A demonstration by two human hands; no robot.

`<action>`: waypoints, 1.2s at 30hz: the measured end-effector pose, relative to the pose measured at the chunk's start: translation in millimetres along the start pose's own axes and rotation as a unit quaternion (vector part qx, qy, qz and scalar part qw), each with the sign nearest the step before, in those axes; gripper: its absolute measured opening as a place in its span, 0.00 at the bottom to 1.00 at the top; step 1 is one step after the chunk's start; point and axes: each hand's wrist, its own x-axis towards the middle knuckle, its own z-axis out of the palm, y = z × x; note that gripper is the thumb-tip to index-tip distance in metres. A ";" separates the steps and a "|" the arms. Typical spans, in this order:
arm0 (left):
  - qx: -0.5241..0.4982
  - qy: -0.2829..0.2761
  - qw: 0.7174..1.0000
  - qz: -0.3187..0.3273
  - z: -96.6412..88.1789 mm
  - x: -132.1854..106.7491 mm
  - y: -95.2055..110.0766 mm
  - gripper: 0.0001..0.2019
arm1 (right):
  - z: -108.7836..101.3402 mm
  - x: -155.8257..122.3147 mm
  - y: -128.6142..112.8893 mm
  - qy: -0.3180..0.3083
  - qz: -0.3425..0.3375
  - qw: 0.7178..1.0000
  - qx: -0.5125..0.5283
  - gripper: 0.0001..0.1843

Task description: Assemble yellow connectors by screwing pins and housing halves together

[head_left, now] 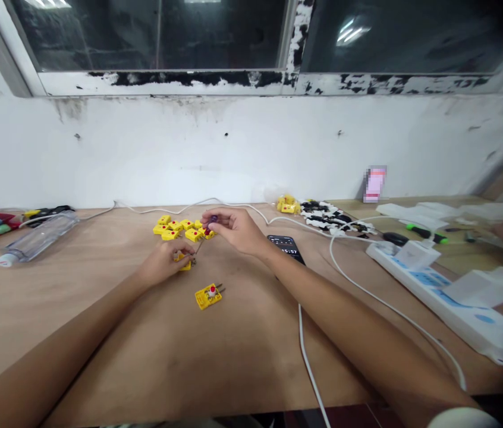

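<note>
My left hand (164, 260) is closed on a small yellow plastic case (185, 264), partly hidden by the fingers, with a small metal bit at its right end. In my right hand (238, 230) is a screwdriver (213, 221) with a dark purple and red handle. Its thin shaft slants down to the left, and the tip ends close to the yellow case; I cannot tell whether they touch. Nearer to me lies an open yellow case (208, 296) with a red button and two metal prongs. Several yellow cases with red buttons (171, 226) are grouped just beyond my hands.
A phone (285, 245) lies by my right forearm. White cables and a power strip (439, 291) occupy the right side. Black and white parts (327, 215) and a bag of yellow pieces (288, 204) sit near the wall. At left is a clear bottle (44, 238).
</note>
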 end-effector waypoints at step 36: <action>0.123 -0.007 0.991 0.053 7.9 4.5 -4.9 0.10 | 4.5 -9.5 41.1 0.101 -0.023 0.986 -0.133 0.10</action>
